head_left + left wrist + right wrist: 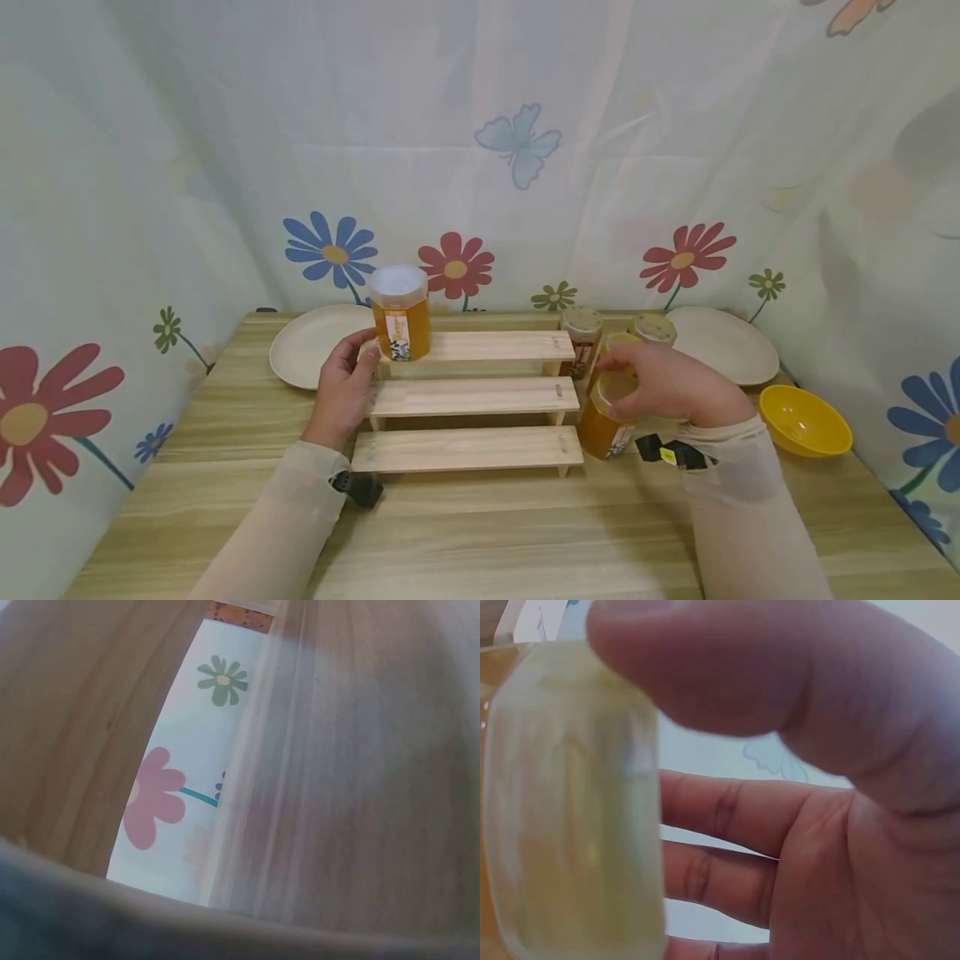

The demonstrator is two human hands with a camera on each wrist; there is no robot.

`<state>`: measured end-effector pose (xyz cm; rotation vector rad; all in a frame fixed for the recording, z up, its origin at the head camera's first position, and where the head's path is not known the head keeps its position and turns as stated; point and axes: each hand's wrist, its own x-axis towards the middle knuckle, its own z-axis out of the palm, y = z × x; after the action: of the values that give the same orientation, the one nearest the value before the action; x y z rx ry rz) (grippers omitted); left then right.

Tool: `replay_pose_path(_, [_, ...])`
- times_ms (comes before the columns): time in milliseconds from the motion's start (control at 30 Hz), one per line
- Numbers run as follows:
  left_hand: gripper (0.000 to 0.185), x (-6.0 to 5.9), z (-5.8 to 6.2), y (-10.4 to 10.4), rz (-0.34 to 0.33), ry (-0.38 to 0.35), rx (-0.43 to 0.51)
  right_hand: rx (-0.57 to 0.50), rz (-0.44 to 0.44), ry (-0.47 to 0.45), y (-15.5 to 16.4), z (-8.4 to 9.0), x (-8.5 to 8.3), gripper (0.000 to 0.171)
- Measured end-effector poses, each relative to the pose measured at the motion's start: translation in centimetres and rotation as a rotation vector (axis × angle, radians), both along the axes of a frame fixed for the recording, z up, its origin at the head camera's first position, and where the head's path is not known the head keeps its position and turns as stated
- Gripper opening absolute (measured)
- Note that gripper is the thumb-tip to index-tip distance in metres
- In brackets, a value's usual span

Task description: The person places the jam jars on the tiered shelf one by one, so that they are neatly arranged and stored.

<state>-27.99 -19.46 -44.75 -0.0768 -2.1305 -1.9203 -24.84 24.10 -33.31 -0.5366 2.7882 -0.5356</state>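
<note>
1. Along the far left edge of the tabletop [225,533]: 1 cream plate [315,343], lying flat, nothing on it.
2. Left hand [343,392] rests at the left end of the 3-step wooden riser [468,400], fingers relaxed and straight, tips just beside the honey jar on the top step [401,315]. Whether they touch the jar or only the wood cannot be told. Left wrist view shows only blurred wood and the flowered curtain; no help.
3. That jar stands upright at the left end of the top step, white lid on, label facing the camera. The middle and bottom steps carry nothing.
4. Right of the riser's right end: right hand [667,383] curls over the lid of a second honey jar [606,421], which stands on the tabletop touching or just beside the bottom step. Right wrist view confirms it: thumb and fingers [727,817] wrap the pale lid [577,810].
5. Behind that hand: 3 more capped jars [581,329], close together.
6. Far right corner: second cream plate [723,343]; nearer the right edge, a yellow bowl [802,421].
7. Judgement: step in hand looks like shelving jars, 1 placed, the 2nd gripped but not lifted. Next move calls for a straight lift clear of the step edge, then setting down upright on the riser.
</note>
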Motion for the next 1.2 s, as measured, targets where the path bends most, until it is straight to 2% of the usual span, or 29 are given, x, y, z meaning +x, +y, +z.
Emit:
replay_pose_path(333, [0.039, -0.1, 0.0, -0.1, 0.0, 0.001, -0.013, 0.005, -0.048, 0.008, -0.2, -0.2, -0.1, 0.055])
replay_pose_path(500, [0.039, 0.1, 0.0, 0.0, -0.004, -0.011, -0.014, -0.027, -0.004, 0.02, 0.4, -0.3, 0.0, 0.054])
replay_pose_path(700, [0.04, 0.2, 0.0, 0.1, -0.002, -0.014, -0.012, -0.041, 0.05, 0.019, 1.5, -0.4, 0.2, 0.062])
replay_pose_path(1200, [0.041, 0.1, 0.1, 0.0, -0.005, -0.024, -0.01, -0.003, 0.046, 0.024, 1.1, -0.4, 0.1, 0.067])
